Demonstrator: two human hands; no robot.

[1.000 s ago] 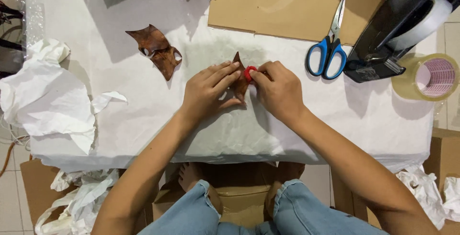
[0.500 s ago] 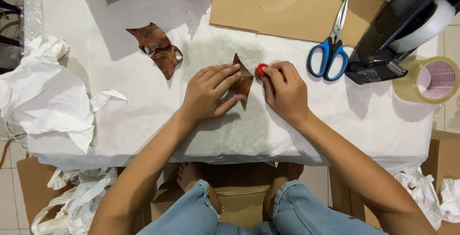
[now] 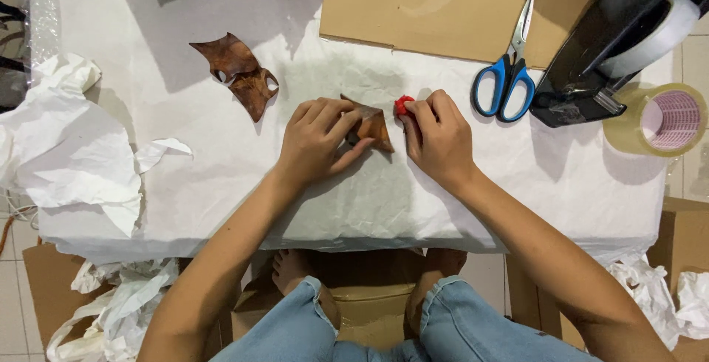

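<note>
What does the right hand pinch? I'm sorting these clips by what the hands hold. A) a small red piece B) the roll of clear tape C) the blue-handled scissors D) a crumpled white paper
A: the right hand pinches a small red piece beside the brown piece under the left hand; the scissors lie untouched.
</note>
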